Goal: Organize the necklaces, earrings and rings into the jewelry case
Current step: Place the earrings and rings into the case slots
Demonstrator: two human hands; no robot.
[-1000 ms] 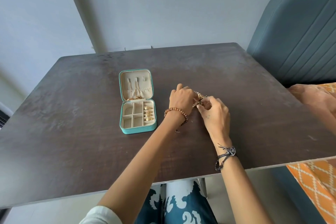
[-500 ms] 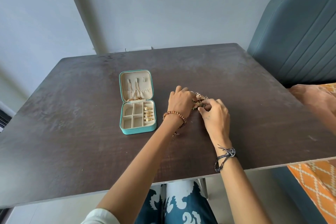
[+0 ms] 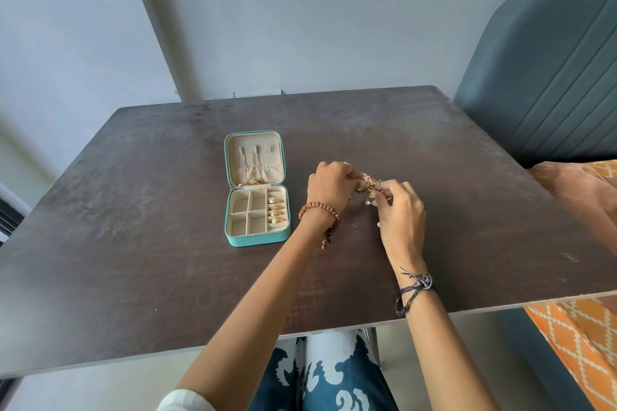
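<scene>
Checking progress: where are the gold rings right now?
In the head view, three gold rings sit in the right-hand slot of the open jewelry case, left of both hands.

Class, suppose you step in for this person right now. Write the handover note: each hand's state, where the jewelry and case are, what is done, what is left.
Left hand and right hand: both pinch a small cluster of gold jewelry between them, just above the table, right of the case. What kind of pieces they are is too small to tell.
Jewelry case: open, left of the hands.
Done: three gold rings sit in the right-hand ring slot; gold chains hang in the lid.
Left: separate the held cluster and place its pieces; the square compartments look empty.
</scene>
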